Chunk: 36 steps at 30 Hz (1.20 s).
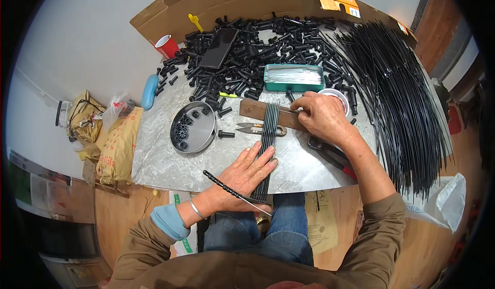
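Note:
My left hand (245, 173) lies palm down with its fingers stretched flat on a row of thin black rods (266, 157) at the table's front edge. A dark ribbed stick with a thin pale shaft (221, 185) crosses the back of that hand. The rods' far ends rest over a brown wooden bar (252, 108). At the bar's right part, my right hand (325, 116) is closed in a pinch; what sits between its fingertips is hidden. Thread snips (250, 129) lie partly under the rods. Red-handled pliers (330, 155) rest below my right wrist.
Black bolt-like parts (247, 57) pile up at the back, with a phone (219, 48) on them. Nearby are a round metal tin (193, 147), a teal box of white sticks (294, 77), a white cup (337, 96), a red cup (166, 47) and many long black rods (402, 103).

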### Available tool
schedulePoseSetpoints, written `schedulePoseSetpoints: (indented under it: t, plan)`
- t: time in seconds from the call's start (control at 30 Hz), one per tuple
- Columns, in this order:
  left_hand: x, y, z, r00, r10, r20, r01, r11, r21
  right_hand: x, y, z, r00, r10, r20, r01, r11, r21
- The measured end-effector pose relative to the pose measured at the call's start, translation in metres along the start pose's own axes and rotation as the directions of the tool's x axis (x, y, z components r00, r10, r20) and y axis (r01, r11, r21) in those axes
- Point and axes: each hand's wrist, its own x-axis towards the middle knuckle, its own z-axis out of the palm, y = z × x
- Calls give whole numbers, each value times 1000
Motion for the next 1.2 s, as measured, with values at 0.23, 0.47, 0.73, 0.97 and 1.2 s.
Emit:
schedulePoseSetpoints:
  t: [0.23,0.47,0.73,0.97,1.2]
  plan:
    - [0,0,0,1000,-2,14,2,1000,4,2,0,2,1000,-7,20,7,1000,8]
    - [0,0,1,1000,1,10,-1,1000,1,2,1,3,1000,-2,13,2,1000,19]
    - [1,0,1,1000,-10,4,10,1000,-2,5,0,7,999,-37,-20,37,999,21]
    - [1,-1,1,1000,-5,6,5,1000,-12,21,8,16,969,-223,-104,202,963,-177]
    - [-2,-1,1,999,-9,-38,7,999,-34,33,-5,15,994,-101,40,106,981,-161]
